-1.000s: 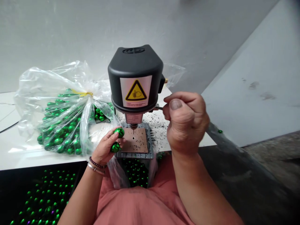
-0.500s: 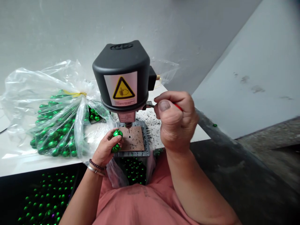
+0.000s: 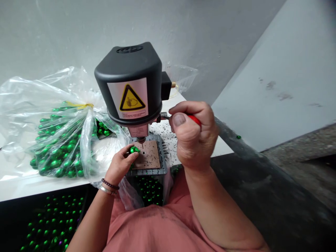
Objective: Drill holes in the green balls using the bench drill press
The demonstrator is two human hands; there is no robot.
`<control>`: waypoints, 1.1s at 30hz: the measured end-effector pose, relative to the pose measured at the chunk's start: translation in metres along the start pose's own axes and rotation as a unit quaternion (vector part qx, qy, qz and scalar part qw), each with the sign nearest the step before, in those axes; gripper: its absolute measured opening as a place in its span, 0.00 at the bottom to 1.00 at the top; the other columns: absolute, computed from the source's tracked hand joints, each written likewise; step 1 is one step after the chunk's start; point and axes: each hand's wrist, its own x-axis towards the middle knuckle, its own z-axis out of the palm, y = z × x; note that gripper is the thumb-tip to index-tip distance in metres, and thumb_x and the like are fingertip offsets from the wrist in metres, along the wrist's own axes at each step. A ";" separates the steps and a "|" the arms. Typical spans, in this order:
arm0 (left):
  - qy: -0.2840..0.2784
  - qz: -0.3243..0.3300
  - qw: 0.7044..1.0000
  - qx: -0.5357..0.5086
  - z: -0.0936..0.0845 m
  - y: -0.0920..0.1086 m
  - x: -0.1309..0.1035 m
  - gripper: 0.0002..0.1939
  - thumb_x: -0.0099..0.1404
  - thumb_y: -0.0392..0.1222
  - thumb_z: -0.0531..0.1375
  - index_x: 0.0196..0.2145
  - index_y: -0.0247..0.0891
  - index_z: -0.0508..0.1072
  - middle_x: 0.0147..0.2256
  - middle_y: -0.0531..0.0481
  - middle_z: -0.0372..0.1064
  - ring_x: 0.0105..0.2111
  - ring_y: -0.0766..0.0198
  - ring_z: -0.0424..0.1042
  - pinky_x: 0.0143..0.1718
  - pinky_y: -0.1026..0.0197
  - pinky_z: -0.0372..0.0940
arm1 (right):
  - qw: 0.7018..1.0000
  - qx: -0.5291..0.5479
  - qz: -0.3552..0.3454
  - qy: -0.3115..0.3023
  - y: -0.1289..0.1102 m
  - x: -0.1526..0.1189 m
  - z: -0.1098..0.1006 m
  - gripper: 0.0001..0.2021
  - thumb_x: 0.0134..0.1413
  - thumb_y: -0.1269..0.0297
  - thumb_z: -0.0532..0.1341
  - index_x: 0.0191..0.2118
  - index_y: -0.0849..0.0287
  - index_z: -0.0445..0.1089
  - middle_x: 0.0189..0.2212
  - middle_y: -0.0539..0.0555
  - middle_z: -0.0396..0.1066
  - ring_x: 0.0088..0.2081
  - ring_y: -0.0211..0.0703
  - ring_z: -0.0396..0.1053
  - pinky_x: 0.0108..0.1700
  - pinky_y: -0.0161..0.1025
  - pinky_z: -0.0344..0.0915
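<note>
A small black drill press [image 3: 128, 70] with a yellow warning label stands on the bench before me. My left hand [image 3: 122, 162] pinches a shiny green ball [image 3: 134, 149] between thumb and fingers, just left of the thin drill bit [image 3: 142, 145]. A bit of green shows below the thumb, mostly hidden by the hand. Beneath the bit lies a brown board [image 3: 149, 159] with a small dark hole, on the grey metal base [image 3: 161, 150]. My right hand [image 3: 195, 134] is closed around the press lever's red handle [image 3: 194, 120], to the right of the machine.
A clear plastic bag [image 3: 86, 140] full of green balls, tied with yellow string, sits left of the press. Dark shavings cover the white bench [image 3: 220, 147]. More green balls lie below at left [image 3: 52, 224] and under the press. One loose ball [image 3: 238, 137] is on the floor.
The ball between my left thumb and fingers has shifted toward the drill bit. A second green ball, plain before under the thumb, is now mostly hidden. My right hand stays on the lever.
</note>
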 end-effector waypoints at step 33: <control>-0.077 0.184 0.916 0.348 0.013 0.015 0.018 0.14 0.57 0.43 0.57 0.41 0.39 0.72 0.41 0.44 0.69 0.41 0.56 0.69 0.45 0.58 0.61 | 1.000 -0.004 0.021 -0.010 -0.001 -0.002 -0.004 0.05 0.50 0.62 0.56 0.32 0.56 0.65 0.25 0.46 0.63 0.23 0.27 0.59 0.28 0.31 0.62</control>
